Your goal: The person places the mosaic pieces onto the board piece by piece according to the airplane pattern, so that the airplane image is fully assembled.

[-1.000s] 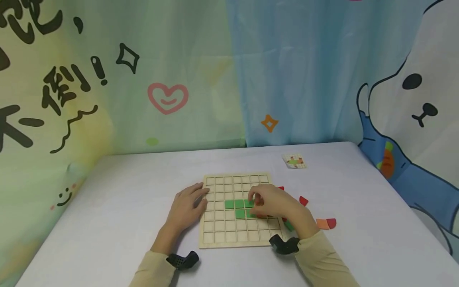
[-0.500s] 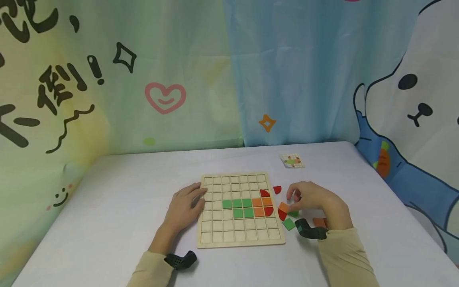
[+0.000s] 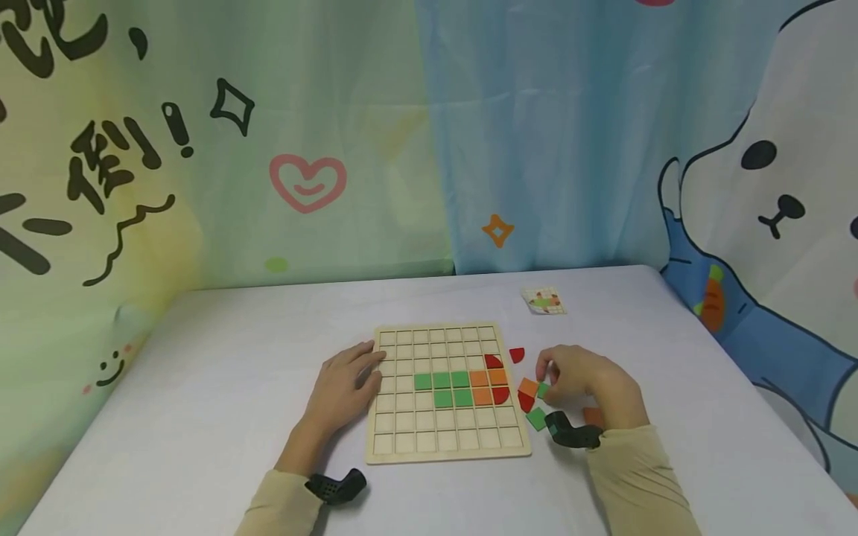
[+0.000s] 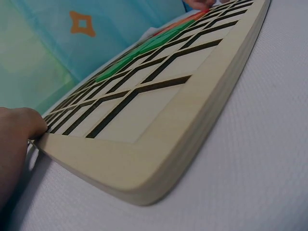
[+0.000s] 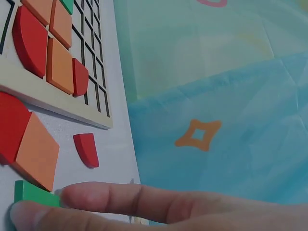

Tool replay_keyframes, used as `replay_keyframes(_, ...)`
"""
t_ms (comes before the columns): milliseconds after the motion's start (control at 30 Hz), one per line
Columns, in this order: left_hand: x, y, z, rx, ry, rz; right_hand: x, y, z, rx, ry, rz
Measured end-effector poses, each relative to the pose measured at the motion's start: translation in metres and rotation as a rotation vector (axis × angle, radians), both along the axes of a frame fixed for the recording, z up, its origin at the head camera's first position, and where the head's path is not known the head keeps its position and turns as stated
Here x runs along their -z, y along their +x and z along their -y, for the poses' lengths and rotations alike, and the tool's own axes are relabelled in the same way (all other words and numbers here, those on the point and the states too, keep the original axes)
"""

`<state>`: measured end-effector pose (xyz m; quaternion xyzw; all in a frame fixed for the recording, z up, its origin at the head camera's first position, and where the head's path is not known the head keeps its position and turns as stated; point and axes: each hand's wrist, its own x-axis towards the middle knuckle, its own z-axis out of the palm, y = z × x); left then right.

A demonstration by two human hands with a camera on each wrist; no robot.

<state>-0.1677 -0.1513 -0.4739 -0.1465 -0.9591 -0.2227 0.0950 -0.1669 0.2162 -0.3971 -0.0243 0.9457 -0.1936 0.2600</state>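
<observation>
My left hand rests with relaxed fingers at the left edge of a wooden grid board; its fingertip touches the rim in the left wrist view. On the board sit green square tiles, orange square tiles and red rounded pieces. Right of the board, my right hand pinches a green tile between thumb and index finger, low over the table. Beside that tile lie an orange tile and a red rounded piece, against each other.
Another green tile lies near the board's right edge. A single red piece sits by its upper right, and an orange tile is partly behind the right wrist. A pattern card lies farther back on the white table.
My right hand has moved from over the board to the loose pieces on the right and now pinches a green tile. Orange and red pieces it had covered are visible. My left hand stays at the edge.
</observation>
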Motion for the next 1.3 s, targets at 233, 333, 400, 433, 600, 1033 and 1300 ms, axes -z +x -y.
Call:
replay_keyframes(233, 0.001, 0.0, 0.0, -0.008, -0.002, 0.006, 0.002, -0.003, -0.003, 0.028, 0.009, 0.003)
replay_keyframes(333, 0.001, -0.001, 0.0, -0.01, -0.002, 0.005, 0.003, -0.003, -0.005, 0.029, 0.018, 0.006)
replay_keyframes(400, 0.001, -0.001, -0.001, -0.009, 0.002, 0.005, 0.003, -0.004, -0.005, 0.029, 0.025, 0.003)
replay_keyframes(433, 0.001, -0.001, -0.001, -0.01, 0.003, 0.006, 0.004, -0.004, -0.006, 0.029, 0.024, -0.001)
replay_keyframes(600, 0.001, 0.0, -0.001, -0.007, -0.004, 0.003, 0.01, -0.008, -0.006, 0.004, -0.063, -0.057)
replay_keyframes(1033, 0.002, 0.002, 0.0, -0.001, 0.015, 0.001, 0.016, -0.012, -0.013, -0.012, -0.103, -0.094)
replay_keyframes(1300, 0.002, 0.001, -0.001, -0.002, 0.026, -0.004, 0.022, -0.015, -0.02, 0.007, -0.168, -0.099)
